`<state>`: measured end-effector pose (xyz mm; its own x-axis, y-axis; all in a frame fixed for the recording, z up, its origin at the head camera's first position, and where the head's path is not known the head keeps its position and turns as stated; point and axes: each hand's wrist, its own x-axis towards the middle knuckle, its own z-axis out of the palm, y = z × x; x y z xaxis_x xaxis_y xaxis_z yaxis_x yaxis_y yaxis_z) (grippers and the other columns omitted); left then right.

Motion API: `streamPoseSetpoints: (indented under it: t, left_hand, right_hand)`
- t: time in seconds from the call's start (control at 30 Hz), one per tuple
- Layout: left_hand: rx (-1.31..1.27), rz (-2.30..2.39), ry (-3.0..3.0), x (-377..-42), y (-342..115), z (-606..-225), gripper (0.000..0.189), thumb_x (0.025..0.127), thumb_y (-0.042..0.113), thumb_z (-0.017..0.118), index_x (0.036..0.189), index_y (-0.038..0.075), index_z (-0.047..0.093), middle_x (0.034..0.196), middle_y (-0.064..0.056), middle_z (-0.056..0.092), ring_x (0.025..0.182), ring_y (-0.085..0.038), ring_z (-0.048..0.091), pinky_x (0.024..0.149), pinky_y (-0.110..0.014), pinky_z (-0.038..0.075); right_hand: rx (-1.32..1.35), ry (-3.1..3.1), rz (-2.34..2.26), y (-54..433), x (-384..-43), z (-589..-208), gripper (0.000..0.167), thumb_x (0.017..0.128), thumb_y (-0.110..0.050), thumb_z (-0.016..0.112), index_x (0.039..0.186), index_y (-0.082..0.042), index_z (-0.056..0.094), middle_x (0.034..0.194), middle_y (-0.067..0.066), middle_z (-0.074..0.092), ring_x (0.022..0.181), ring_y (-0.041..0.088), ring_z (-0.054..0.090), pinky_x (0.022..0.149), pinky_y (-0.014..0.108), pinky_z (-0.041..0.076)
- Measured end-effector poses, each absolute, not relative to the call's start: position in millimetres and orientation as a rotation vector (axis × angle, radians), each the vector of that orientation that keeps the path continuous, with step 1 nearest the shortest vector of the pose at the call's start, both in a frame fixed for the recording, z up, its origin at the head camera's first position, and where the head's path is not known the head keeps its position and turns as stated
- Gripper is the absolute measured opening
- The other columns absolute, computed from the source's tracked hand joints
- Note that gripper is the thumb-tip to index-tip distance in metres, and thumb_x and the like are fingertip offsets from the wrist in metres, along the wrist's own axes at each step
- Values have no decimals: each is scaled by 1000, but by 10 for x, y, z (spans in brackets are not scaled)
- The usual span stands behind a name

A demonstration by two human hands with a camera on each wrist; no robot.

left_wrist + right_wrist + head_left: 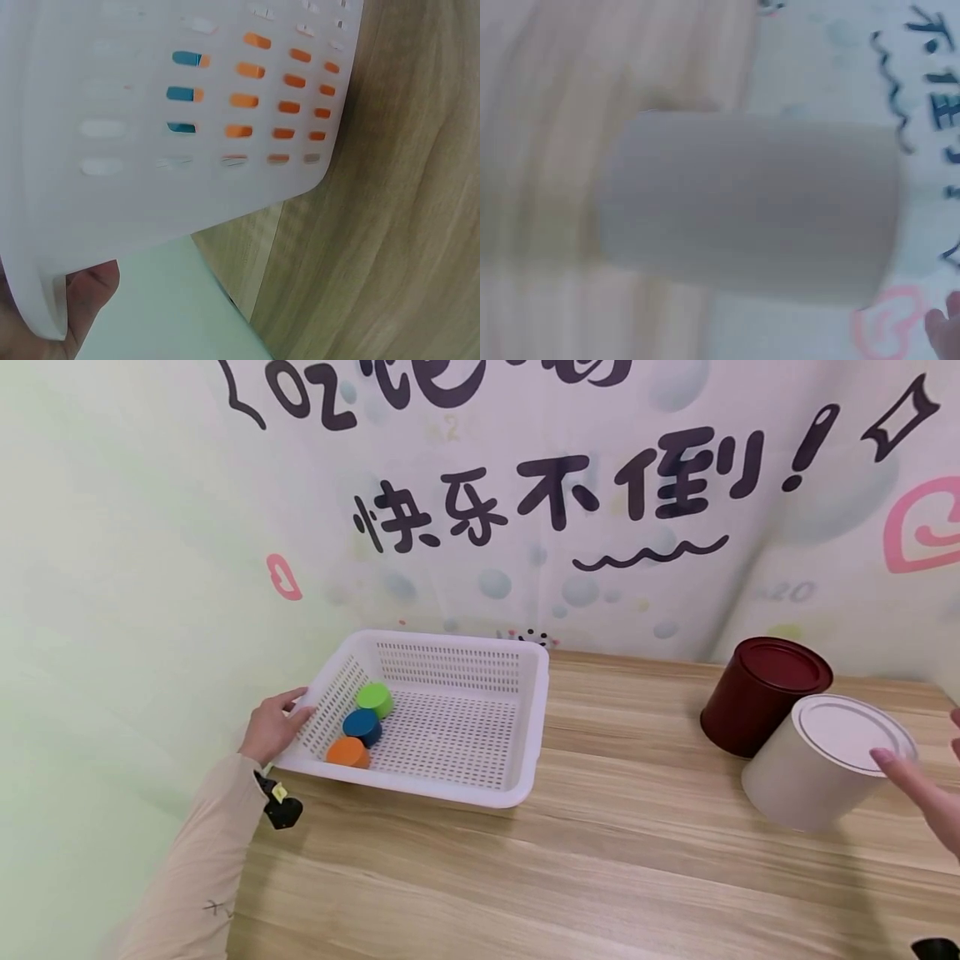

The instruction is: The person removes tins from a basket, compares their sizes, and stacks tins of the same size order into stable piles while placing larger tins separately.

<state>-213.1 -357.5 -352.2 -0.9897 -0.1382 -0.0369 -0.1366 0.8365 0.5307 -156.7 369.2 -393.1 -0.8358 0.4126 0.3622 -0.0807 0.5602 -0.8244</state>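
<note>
My left hand (272, 727) grips the left rim of a white perforated plastic basket (450, 789); in the left wrist view, a finger (96, 289) shows under the rim. Inside, along the left wall, lie a green round piece (375, 699), a blue one (363, 727) and an orange one (348, 752). At the right edge my right hand (936, 802), partly out of frame, has its thumb spread beside a white lidded canister (798, 777). The right wrist view is blurred, with the canister large and fingertips (946, 334) apart from it.
A dark red lidded canister (738, 710) stands behind the white one, close against it. Both stand on a wood-grain table (600, 868). A printed cloth (480, 585) with lettering hangs along the back.
</note>
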Motion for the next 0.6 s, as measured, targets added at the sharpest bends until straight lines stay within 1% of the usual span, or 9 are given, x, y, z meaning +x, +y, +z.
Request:
streamPoseSetpoints:
  t: [0.07, 0.1, 0.17, 0.2, 0.3, 0.4, 0.47, 0.53, 0.6]
  left_hand:
    - [219, -871, -3008, -2132, -3574, -3521, 52, 92, 24, 46, 134, -2, 32, 105, -26, 45, 75, -27, 51, 60, -26, 41]
    - [218, -874, -3009, -2134, -3575, -3522, 51, 92, 24, 46, 134, -2, 32, 105, -26, 45, 75, -27, 51, 60, -26, 40]
    - [221, -875, -3009, -2132, -3582, -3521, 51, 92, 24, 46, 134, -2, 32, 105, -26, 45, 74, -27, 51, 59, -25, 41]
    - [222, -880, -3009, -2133, -3583, -3522, 52, 92, 24, 46, 134, -2, 32, 105, -26, 45, 74, -26, 52, 59, -25, 41]
    - [224, -893, -3003, -2137, -3587, -3529, 52, 92, 25, 46, 135, -1, 32, 104, -26, 45, 73, -26, 52, 58, -24, 42]
    - [221, -910, -2991, -2142, -3592, -3538, 52, 92, 24, 47, 135, -1, 32, 102, -25, 45, 72, -26, 53, 57, -24, 42]
    - [217, -913, -2984, -2144, -3598, -3542, 52, 92, 24, 47, 135, -1, 32, 101, -24, 45, 72, -25, 53, 57, -24, 43]
    - [212, -915, -2979, -2146, -3603, -3545, 52, 92, 23, 47, 135, -1, 32, 100, -23, 45, 71, -25, 53, 57, -24, 43]
    - [206, -917, -2977, -2146, -3606, -3547, 52, 92, 24, 47, 135, -1, 32, 101, -23, 45, 71, -24, 53, 57, -24, 43]
  right_hand:
    - [-197, -2249, 1231, 3384, -1470, -3578, 73, 78, -2, 61, 139, -21, 24, 138, -5, 28, 122, 4, 26, 97, 12, 19]
    - [-140, -2227, 1244, 3259, -1440, -3455, 69, 79, 1, 58, 138, -19, 27, 135, -7, 32, 120, 3, 29, 95, 9, 20]
    - [-27, -2163, 1309, 3050, -1431, -3284, 64, 79, 9, 55, 134, -15, 33, 126, -9, 39, 115, 2, 35, 90, 6, 24]
    - [21, -2102, 1414, 2965, -1433, -3218, 63, 78, 13, 54, 132, -13, 36, 123, -8, 42, 112, 3, 38, 90, 7, 26]
    - [184, -2001, 1624, 2802, -1478, -3107, 64, 75, 20, 52, 130, -9, 38, 118, -5, 46, 108, 6, 43, 88, 9, 31]
    - [331, -1967, 1765, 2650, -1539, -3013, 65, 75, 21, 52, 131, -7, 36, 119, 1, 46, 105, 7, 47, 82, 9, 36]
    - [410, -1996, 1778, 2518, -1583, -2935, 64, 75, 21, 53, 131, -6, 36, 118, 2, 47, 102, 7, 50, 80, 9, 38]
    - [521, -1910, 1905, 2369, -1650, -2869, 61, 73, 24, 52, 128, -2, 39, 115, 6, 50, 99, 10, 54, 77, 12, 41]
    - [632, -1838, 1999, 2216, -1726, -2818, 59, 72, 26, 51, 125, 1, 42, 111, 9, 53, 97, 13, 56, 76, 15, 43]
